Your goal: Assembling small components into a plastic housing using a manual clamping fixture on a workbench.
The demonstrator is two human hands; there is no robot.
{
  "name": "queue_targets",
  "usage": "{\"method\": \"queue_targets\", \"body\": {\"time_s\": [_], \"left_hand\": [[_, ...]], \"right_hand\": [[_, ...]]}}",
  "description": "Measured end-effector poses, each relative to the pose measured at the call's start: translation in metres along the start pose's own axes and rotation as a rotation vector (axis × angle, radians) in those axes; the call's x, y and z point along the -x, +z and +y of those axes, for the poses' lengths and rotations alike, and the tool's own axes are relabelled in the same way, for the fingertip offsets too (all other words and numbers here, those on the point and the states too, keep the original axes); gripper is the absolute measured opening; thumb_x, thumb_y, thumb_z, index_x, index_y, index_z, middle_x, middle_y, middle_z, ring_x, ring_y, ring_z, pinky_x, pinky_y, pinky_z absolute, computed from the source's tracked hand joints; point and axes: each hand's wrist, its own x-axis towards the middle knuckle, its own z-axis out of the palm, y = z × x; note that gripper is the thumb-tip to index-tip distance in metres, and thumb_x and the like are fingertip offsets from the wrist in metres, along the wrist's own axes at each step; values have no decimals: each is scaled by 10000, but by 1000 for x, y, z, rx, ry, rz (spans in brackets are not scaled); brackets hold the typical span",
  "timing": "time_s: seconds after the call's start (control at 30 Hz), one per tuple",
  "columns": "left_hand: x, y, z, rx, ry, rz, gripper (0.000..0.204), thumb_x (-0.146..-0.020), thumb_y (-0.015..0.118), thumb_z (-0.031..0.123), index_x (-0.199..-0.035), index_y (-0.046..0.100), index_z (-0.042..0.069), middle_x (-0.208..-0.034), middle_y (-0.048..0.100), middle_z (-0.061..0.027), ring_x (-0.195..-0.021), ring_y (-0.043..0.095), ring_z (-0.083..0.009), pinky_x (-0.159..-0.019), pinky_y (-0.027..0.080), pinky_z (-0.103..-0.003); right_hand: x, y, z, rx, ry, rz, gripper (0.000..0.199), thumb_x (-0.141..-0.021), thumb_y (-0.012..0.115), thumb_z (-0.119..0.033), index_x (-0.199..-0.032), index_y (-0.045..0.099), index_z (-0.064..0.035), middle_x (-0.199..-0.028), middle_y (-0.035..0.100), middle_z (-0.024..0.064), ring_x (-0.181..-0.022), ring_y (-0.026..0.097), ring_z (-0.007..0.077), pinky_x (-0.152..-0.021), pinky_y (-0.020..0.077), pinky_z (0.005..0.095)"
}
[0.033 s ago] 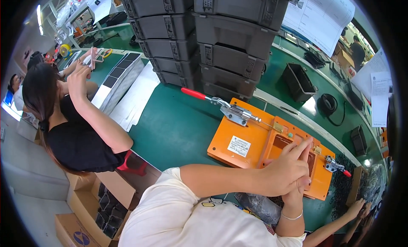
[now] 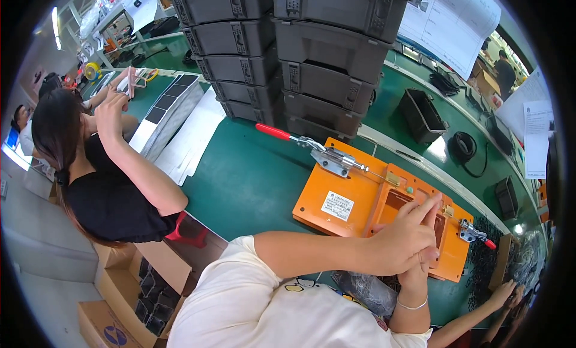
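Observation:
My left hand (image 2: 401, 243) and my right hand (image 2: 417, 275) meet and overlap over the recess of an orange fixture plate (image 2: 315, 195). The left fingers are bent and drawn together; anything inside them is hidden. Most of my right hand lies beneath the left one, so its grip does not show; its wrist wears a thin bracelet. A red-handled toggle clamp (image 2: 330, 158) is mounted at the plate's left, and a smaller toggle clamp (image 2: 471, 233) at its right. A white label (image 2: 336, 206) is stuck on the plate.
Black plastic cases (image 2: 324, 48) are stacked behind the fixture. A black open box (image 2: 422, 115) and a coiled black strap (image 2: 465, 149) lie farther right. A co-worker (image 2: 114, 192) sits at left by white sheets (image 2: 192, 138). Another person's hand (image 2: 503, 294) is at lower right.

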Motion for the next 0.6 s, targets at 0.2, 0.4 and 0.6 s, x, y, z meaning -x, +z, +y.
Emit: {"method": "queue_targets", "body": {"time_s": [0.2, 0.4, 0.6], "left_hand": [[-5, -13, -3, 135, -65, -47, 251, -926, 555, 271, -833, 646, 57, -1025, 637, -122, -1383, 219, -421, -1085, 189, -558], [-12, -26, -4, 125, -32, -254, 223, -910, 587, 243, -840, 634, 37, -1016, 663, -88, -1367, 251, -423, -1111, 163, -563], [-8, -23, -6, 198, -118, -110, 198, -895, 607, 204, -879, 690, 25, -1002, 677, -89, -1372, 267, -389, -1121, 189, -504]], "right_hand": [[3, -10, 7, 47, 60, 101, 901, -915, 504, -548, -1518, -12, -120, -1511, 231, 92, -1313, 380, 227, -1063, 352, 375], [-2, -11, 4, 7, 6, 30, 853, -939, 485, -515, -1517, 8, -106, -1529, 193, 74, -1364, 309, 212, -1099, 306, 367], [1, -11, 0, -60, 119, 13, 807, -973, 456, -451, -1513, -38, -111, -1519, 202, 70, -1351, 330, 207, -1086, 326, 355]]}}
